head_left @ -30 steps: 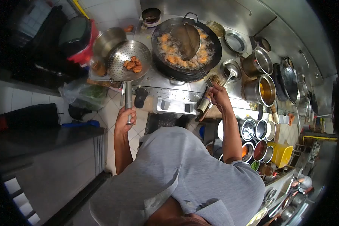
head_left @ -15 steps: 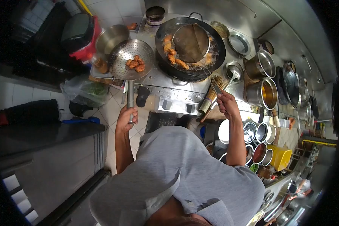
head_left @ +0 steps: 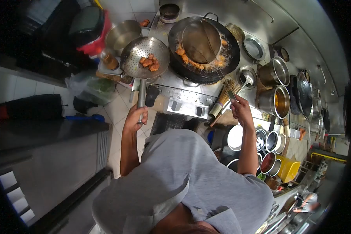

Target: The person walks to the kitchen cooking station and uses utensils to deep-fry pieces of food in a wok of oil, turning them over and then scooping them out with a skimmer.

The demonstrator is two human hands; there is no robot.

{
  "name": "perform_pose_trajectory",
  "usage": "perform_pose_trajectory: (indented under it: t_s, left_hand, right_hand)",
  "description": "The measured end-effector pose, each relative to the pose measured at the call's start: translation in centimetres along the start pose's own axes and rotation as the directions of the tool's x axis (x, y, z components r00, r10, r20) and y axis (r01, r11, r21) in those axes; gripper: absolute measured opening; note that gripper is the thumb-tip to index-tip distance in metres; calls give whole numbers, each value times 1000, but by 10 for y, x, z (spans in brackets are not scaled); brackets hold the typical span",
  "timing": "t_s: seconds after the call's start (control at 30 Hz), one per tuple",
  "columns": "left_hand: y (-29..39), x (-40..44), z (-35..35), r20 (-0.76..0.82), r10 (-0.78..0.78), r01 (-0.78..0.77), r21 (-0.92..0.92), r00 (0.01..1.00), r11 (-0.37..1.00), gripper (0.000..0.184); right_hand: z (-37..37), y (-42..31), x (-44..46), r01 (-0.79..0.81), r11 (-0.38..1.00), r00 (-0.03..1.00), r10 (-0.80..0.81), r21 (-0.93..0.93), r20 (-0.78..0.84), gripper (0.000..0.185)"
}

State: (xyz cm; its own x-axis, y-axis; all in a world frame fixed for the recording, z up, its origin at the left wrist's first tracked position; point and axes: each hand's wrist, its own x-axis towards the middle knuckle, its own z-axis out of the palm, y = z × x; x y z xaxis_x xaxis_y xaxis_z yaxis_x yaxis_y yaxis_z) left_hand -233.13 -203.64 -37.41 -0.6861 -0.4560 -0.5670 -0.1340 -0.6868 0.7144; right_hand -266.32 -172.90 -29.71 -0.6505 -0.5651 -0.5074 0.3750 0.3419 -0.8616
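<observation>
My left hand (head_left: pixel 136 117) is wrapped round the handle of a perforated metal ladle (head_left: pixel 133 52). Several fried brown pieces (head_left: pixel 149 62) lie in its bowl, which hangs level near a steel pot. My right hand (head_left: pixel 240 109) grips the long handle of a round wire-mesh strainer (head_left: pixel 199 41). The strainer is over the oil in a large black wok (head_left: pixel 174 35), hiding its middle. Orange-brown frying pieces (head_left: pixel 185 58) float in bubbling oil around the strainer's lower and right edges.
A steel pot (head_left: pixel 121 37) and a bottle (head_left: pixel 108 59) stand left of the wok. Bamboo brush (head_left: pixel 224 95), small ladle bowl (head_left: pixel 247 75) and a pot of orange liquid (head_left: pixel 280 102) are on the right. Below them are seasoning bowls (head_left: pixel 268 162). Another person (head_left: pixel 310 199) is far off, lower right.
The strainer has moved from the wok's centre towards its upper part, and less of the frying food shows. The wok, counter and ladle have shifted right in view. Both grips are unchanged.
</observation>
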Motion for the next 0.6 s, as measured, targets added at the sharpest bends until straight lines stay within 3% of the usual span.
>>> perform_pose_trajectory:
  t_s: [0.23, 0.3, 0.57, 0.6]
  left_hand:
    - [-3, 7, 1, -16, -41, 41, -12, 999, 999, 16]
    - [-4, 7, 3, 3, -12, 12, 3, 1000, 1000, 16]
    - [-2, 6, 9, 1, -56, 56, -14, 998, 998, 15]
    - [0, 5, 10, -6, -65, 65, -16, 998, 998, 14]
  right_hand:
    - [43, -9, 14, 75, 996, 996, -77, 49, 46, 17]
    - [48, 0, 22, 90, 996, 986, -92, 23, 138, 18]
    - [77, 9, -15, 122, 986, 992, -124, 112, 8, 23]
    - [67, 17, -13, 165, 986, 986, -164, 31, -38, 23]
